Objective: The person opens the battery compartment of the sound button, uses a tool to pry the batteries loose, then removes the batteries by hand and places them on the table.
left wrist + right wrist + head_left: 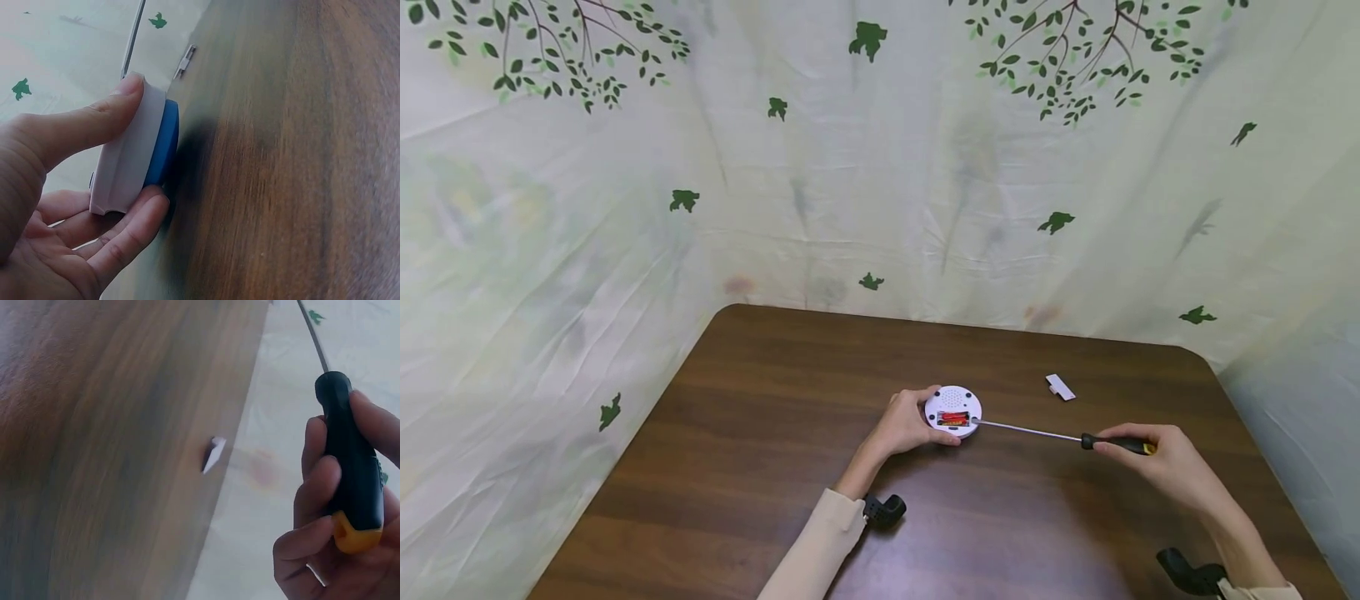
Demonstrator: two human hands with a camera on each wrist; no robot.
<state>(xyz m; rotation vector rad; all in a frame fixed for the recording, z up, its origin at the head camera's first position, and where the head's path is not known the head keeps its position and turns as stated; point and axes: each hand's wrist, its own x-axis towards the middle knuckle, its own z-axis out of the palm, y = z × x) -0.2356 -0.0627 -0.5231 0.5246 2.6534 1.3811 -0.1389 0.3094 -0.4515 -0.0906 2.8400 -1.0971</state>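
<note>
Cream sleeve (820,542) foremost; left grip (907,425) holds a round white device (953,398), right grip (1174,465) a screwdriver (1089,441), tip at the device's four o'clock.

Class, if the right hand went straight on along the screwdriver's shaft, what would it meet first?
With the screwdriver leading, the right hand would likely meet the white round device in the left hand; the tip looks at its edge, though depth leaves contact uncertain.

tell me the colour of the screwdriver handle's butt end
The butt end is orange-yellow, clearest in the right wrist view.
</note>
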